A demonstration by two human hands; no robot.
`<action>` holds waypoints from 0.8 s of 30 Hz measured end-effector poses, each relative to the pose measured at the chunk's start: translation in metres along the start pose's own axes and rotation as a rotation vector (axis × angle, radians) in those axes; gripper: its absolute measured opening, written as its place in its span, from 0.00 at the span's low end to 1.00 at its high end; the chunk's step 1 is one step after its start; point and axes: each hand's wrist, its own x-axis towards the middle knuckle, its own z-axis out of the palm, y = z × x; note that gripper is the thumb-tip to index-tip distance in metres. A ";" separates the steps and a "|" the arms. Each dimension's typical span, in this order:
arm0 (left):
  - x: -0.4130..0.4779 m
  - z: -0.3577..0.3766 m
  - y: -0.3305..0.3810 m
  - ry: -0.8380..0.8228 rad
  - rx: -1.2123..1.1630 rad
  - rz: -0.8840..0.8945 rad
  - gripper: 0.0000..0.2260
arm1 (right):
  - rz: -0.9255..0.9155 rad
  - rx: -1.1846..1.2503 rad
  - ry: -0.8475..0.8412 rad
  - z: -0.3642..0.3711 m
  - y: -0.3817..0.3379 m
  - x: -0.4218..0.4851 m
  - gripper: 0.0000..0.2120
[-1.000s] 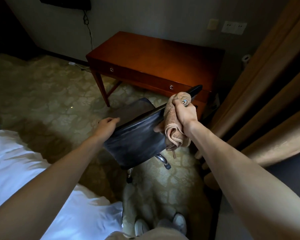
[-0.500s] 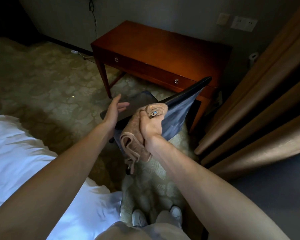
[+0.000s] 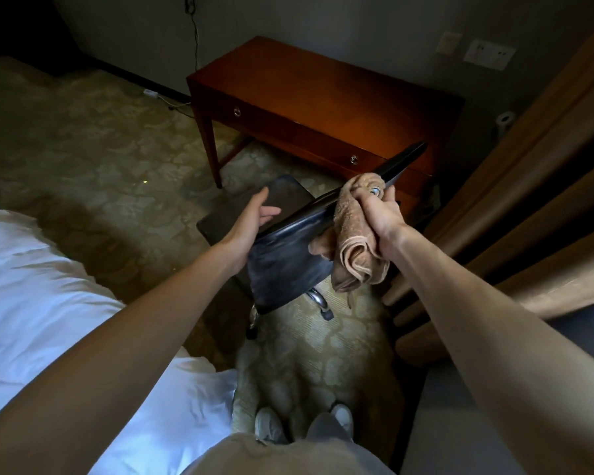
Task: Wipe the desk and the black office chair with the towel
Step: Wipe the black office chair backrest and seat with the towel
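- The right hand (image 3: pixel 383 214) is closed in a fist round the bunched upper part of the tan towel (image 3: pixel 354 248). The loose folds hang below the wrist.
- The fist presses the bunched part onto the top edge of the backrest (image 3: pixel 285 265), toward its right half. A wadded grip probably suits this narrow edge, since it gives a firm pad for a stroke along it.
- The left hand (image 3: pixel 251 221) is open, fingers straight, palm turned toward the left end of the backrest. Contact with the leather cannot be confirmed in the dim light. The placement suggests a brace that stops the chair from swivelling under the wipe.
- The black office chair (image 3: pixel 282 197) stands with the rear face of its backrest toward the person and its seat toward the desk. Part of the chrome base (image 3: pixel 318 299) shows below the backrest.
- The wooden desk (image 3: pixel 323 87) stands beyond the chair, against the wall, apart from both hands. Its top carries nothing visible.
- A white bed (image 3: pixel 31 269) lies at left and a curtain (image 3: pixel 528 200) hangs at right. Patterned carpet (image 3: pixel 83 138) covers the floor.
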 end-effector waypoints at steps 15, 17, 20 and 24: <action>0.008 -0.018 0.010 -0.056 -0.127 -0.013 0.49 | 0.155 -0.031 -0.125 0.121 0.054 -0.074 0.42; 0.010 -0.019 0.006 -0.085 -0.139 -0.019 0.44 | 0.129 -0.115 -0.145 0.111 0.051 -0.080 0.37; 0.009 -0.020 -0.002 -0.127 -0.219 -0.003 0.42 | 0.064 -0.203 -0.055 0.089 0.048 -0.079 0.31; 0.005 -0.022 -0.009 -0.087 -0.302 0.021 0.37 | 0.006 -0.105 0.238 0.057 0.043 -0.058 0.27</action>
